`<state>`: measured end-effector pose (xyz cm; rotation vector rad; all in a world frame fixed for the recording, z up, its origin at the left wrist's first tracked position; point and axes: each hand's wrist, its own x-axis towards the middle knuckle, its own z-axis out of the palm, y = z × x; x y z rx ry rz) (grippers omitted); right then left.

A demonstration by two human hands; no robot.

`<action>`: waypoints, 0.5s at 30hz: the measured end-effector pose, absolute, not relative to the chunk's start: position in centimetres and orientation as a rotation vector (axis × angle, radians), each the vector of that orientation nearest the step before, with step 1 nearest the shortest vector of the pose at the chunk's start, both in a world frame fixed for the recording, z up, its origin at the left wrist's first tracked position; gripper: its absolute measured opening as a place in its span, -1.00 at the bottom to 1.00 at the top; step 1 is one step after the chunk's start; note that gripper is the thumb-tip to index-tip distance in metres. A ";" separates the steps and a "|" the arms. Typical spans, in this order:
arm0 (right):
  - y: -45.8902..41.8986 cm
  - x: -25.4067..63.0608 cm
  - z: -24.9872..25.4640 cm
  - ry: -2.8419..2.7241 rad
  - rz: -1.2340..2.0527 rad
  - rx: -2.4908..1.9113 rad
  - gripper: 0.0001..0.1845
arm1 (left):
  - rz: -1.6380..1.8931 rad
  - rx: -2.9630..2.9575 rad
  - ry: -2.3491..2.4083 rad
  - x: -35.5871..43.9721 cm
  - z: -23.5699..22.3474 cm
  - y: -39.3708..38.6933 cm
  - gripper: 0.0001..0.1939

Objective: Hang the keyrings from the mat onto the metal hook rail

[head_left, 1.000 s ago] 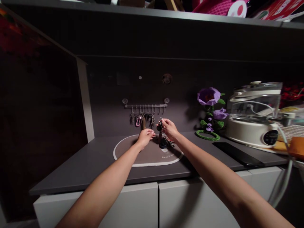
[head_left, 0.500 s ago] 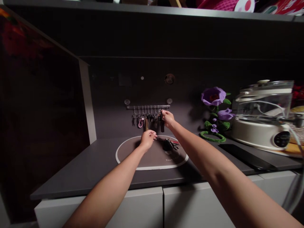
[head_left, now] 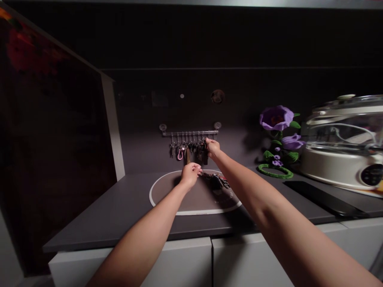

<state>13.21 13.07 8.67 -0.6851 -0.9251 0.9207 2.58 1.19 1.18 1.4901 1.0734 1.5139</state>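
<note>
A clear rail (head_left: pixel 190 132) with hooks is fixed to the dark wall, and several sets of keys hang along it, one with a pink carabiner (head_left: pixel 180 153). My right hand (head_left: pixel 213 148) is at the rail's right end, finger and thumb pinched on a set of dark keys (head_left: pixel 205 158). Lower and to the left, my left hand (head_left: pixel 191 174) is closed in a pinch above an oval brown mat (head_left: pixel 170 195). From its fingertips a bunch of keys (head_left: pixel 219 181) stretches right over the mat, with a red piece among it; the exact grip point is too small to make out.
Purple artificial flowers (head_left: pixel 277 118) with a green ring base stand at the right. Beside them are a cream appliance (head_left: pixel 338 163) with a clear top and a flat black object (head_left: pixel 324 198) on the dark counter (head_left: pixel 98 215). A shelf (head_left: pixel 191 4) runs overhead.
The view has tilted down and shifted slightly left, so the upper shelf's contents have left the picture. Both hands keep nearly the same places by the rail and mat.
</note>
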 end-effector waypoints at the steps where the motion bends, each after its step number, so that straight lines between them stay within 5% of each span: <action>1: 13.2 13.3 8.4 -0.929 0.921 -0.685 -0.72 | 1.512 1.493 1.072 2.6 1.2 1.2 -0.91; 15: 14.4 14.4 6.7 -1.031 0.832 -0.747 -0.69 | 1.509 1.492 1.077 2.5 0.9 1.4 -0.92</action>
